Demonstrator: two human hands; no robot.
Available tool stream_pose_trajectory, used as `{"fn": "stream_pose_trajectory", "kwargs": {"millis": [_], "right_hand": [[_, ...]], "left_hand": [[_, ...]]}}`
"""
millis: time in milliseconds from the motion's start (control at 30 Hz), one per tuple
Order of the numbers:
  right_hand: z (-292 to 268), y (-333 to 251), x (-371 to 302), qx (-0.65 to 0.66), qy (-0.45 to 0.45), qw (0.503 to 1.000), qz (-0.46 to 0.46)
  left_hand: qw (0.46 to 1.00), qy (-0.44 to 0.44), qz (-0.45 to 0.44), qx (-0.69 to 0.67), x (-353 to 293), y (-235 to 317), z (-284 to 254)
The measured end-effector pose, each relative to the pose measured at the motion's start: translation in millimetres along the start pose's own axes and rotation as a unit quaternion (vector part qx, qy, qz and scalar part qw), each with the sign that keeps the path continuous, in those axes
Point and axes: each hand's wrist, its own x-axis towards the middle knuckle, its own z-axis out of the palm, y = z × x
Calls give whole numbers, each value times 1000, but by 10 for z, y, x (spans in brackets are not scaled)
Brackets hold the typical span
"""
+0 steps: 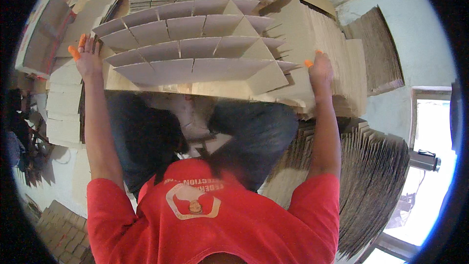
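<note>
Cardboard strips (205, 48), slotted onto a crosspiece (268, 76), stand on the counter (215, 89) at 12 o'clock, long axis running 9 to 3; the left hand (90, 62), open and seemingly empty, sits closest at 9, the right hand (320, 72), half-curled, by stacked sheets (339, 49) at 3, grip unclear.

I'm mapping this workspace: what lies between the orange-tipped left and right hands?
In the head view, a grid of interlocked greyish cardboard strips lies between the left hand and right hand, then brown cardboard sheets.
</note>
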Motion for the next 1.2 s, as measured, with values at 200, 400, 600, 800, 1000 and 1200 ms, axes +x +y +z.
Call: {"fn": "stream_pose_trajectory", "kwargs": {"millis": [200,400,600,800,1000,1200], "right_hand": [[-1,52,164,102,-18,979,176],[70,307,131,178,93,959,200],[-1065,-306,226,428,259,859,106],[-1951,-982,102,502,111,855,69],[-1947,-1122,10,465,49,884,-9],[-1937,-1159,-12,494,38,869,-4]], "left_hand": [[999,25,-7,-19,-545,291,-358],[998,-6,30,51,-904,402,-494],[931,-120,223,261,-1409,609,-195],[704,-369,311,522,-1937,363,751],[590,-431,359,580,-1949,-161,1142],[581,-459,335,583,-1985,-275,1080]]}}
